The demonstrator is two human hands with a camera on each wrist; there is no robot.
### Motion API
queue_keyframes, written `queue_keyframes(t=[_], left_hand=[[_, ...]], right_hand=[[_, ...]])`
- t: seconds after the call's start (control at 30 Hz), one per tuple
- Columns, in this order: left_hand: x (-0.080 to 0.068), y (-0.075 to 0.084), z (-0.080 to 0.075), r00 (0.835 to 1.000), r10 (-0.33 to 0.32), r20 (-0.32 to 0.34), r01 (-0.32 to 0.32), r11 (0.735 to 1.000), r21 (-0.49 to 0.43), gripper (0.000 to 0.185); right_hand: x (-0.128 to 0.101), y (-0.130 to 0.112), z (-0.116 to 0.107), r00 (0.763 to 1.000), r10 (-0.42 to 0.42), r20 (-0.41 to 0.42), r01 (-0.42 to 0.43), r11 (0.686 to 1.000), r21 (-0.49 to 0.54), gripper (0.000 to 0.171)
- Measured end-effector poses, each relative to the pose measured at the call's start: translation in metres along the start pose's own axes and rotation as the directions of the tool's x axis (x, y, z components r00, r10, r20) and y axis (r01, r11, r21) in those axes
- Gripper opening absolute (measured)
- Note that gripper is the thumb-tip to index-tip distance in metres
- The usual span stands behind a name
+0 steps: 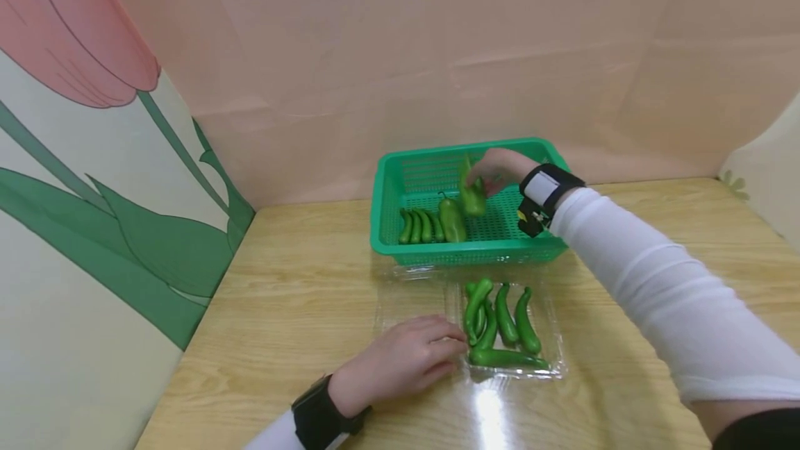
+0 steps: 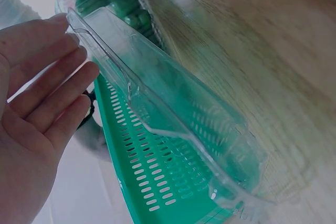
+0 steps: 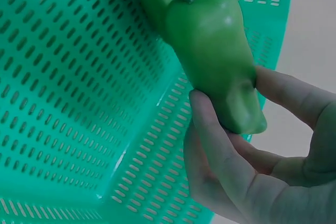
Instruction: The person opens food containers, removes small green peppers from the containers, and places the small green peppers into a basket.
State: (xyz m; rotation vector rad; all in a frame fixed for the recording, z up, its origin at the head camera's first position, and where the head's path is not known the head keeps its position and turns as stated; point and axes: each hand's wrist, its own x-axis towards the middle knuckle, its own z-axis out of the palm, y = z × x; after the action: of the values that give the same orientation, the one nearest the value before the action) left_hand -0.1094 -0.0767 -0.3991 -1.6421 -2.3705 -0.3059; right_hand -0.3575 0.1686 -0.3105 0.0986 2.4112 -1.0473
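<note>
My right hand [image 1: 501,167] pinches a light green pepper [image 3: 212,40] between thumb and fingers over the green plastic basket [image 1: 459,254]. In the right wrist view the pepper's stem points away from the hand. Beside it in the basket lies another thick pepper [image 1: 451,219], then a row of several slim green peppers [image 1: 420,226]. Below the basket a clear plastic box [image 1: 557,360] holds several dark green chili peppers [image 1: 526,321]. My left hand [image 1: 406,358] is at the box's middle edge, its fingers extended and fingertips right at the rim of the clear lid [image 2: 173,93].
The wooden table [image 1: 300,283] reaches back to a pinkish cloth backdrop [image 1: 350,75]. On the left stands a panel with a painted tulip [image 1: 75,26]. The raised rim of the basket borders the right hand's space.
</note>
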Motion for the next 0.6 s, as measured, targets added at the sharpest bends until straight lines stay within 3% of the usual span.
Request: queue_keyframes(t=[0.4,0.6], left_hand=[[0.001,0.002,-0.001,1.0,0.003,0.006,-0.003,1.0,-0.01,0.026],[0.001,0.003,0.0,1.0,0.006,0.001,-0.006,1.0,0.002,0.026]], right_hand=[[0.011,0.015,0.002,0.992,0.037,0.124,-0.027,0.996,-0.08,0.048],[0.018,0.022,0.006,0.989,0.078,0.129,-0.062,0.99,-0.127,0.043]])
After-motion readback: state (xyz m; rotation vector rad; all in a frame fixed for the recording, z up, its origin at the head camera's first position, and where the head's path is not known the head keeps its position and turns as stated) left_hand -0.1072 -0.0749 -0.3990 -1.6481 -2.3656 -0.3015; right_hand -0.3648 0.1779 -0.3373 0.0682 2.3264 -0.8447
